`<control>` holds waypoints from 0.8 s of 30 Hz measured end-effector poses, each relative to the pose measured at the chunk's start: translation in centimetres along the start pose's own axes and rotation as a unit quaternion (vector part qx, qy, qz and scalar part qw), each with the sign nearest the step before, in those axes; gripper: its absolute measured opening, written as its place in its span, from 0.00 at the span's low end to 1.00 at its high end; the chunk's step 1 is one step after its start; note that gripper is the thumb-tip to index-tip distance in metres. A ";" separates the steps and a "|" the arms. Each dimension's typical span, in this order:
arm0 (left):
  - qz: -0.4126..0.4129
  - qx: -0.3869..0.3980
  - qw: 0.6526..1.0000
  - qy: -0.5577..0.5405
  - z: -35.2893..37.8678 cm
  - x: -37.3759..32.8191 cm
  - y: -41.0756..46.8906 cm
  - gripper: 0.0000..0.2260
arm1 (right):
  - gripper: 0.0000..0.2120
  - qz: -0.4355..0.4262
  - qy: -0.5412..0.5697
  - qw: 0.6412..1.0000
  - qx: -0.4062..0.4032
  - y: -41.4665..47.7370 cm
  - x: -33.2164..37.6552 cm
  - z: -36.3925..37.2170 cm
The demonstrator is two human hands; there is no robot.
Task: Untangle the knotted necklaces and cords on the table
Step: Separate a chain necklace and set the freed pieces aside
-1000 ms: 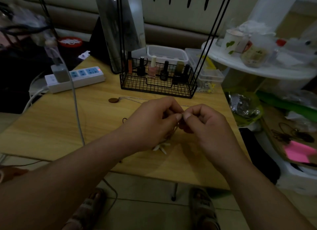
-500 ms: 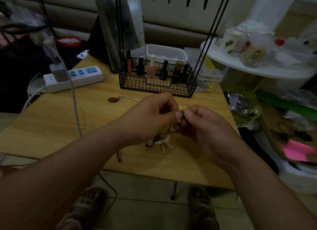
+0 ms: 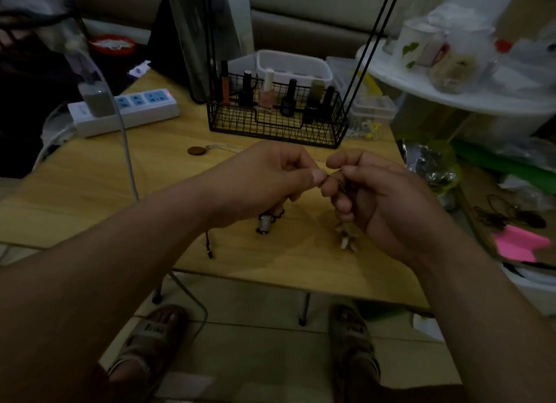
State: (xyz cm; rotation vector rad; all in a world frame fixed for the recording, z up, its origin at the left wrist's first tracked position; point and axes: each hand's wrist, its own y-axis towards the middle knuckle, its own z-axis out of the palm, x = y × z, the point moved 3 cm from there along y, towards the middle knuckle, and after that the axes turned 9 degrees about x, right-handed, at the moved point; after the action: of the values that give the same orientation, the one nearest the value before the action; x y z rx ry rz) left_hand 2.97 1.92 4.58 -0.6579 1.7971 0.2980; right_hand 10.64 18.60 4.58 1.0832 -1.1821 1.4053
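Above the wooden table (image 3: 90, 186), my left hand (image 3: 264, 180) and my right hand (image 3: 376, 198) pinch a thin knotted cord (image 3: 329, 177) stretched between their fingertips. A silver cylinder pendant (image 3: 264, 223) on a dark cord hangs below my left hand, and that cord's end (image 3: 209, 247) trails toward the table's front edge. A cluster of pale tooth-shaped beads (image 3: 347, 238) dangles under my right hand. Farther back lies a chain necklace (image 3: 222, 146) with a round brown pendant (image 3: 195, 150).
A black wire basket (image 3: 276, 122) of nail polish bottles stands at the back of the table. A white power strip (image 3: 126, 113) with a plugged charger lies at the back left, its cable (image 3: 129, 167) crossing the table. A cluttered white shelf (image 3: 469, 98) is to the right.
My hands have drawn slightly apart. The silver pendant now hangs under my left hand and the pale beads under my right, where before they dangled together between the hands.
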 end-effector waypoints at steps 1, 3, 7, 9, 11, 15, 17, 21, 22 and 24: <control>-0.002 0.004 1.000 0.004 -0.1 0.0 0.0 0.08 | 0.12 0.000 0.008 1.000 0.000 0.0 0.1 -0.2; -0.004 0.011 1.000 0.000 -0.3 0.1 0.0 0.09 | 0.13 0.004 0.018 1.000 0.000 0.0 0.2 -0.5; 0.010 -0.001 0.999 -0.047 -0.3 0.2 0.2 0.07 | 0.10 0.018 -0.047 0.998 -0.025 -0.2 0.1 -1.1; 0.022 -0.017 0.998 -0.053 -0.2 0.2 0.4 0.05 | 0.06 0.018 -0.119 0.993 -0.021 -0.3 0.0 -1.1; 0.036 -0.027 0.998 -0.046 -0.2 0.3 0.6 0.04 | 0.04 0.005 -0.174 0.985 -0.018 -0.3 -0.1 -0.8; 0.051 -0.029 0.997 -0.055 -0.1 0.3 0.6 0.04 | 0.06 -0.041 -0.244 0.967 -0.065 -0.3 0.0 -0.9; 0.055 -0.026 0.997 -0.054 -0.1 0.2 0.6 0.04 | 0.05 -0.063 -0.260 0.960 -0.080 -0.3 0.2 -0.9; 0.062 -0.026 0.997 -0.048 0.0 0.1 0.6 0.05 | 0.03 -0.084 -0.284 0.951 -0.090 -0.3 0.2 -0.8; 0.062 -0.028 0.996 -0.053 0.0 0.1 0.6 0.05 | 0.03 -0.089 -0.290 0.948 -0.093 -0.4 0.2 -0.8; 0.062 -0.039 0.996 -0.048 0.0 0.0 0.5 0.06 | 0.04 -0.100 -0.299 0.944 -0.099 -0.4 0.2 -0.7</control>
State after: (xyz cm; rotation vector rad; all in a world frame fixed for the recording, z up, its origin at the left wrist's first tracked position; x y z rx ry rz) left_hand 2.69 2.33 4.55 -0.5779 1.7435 0.4792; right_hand 11.01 19.34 4.78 1.4895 -1.5476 0.7933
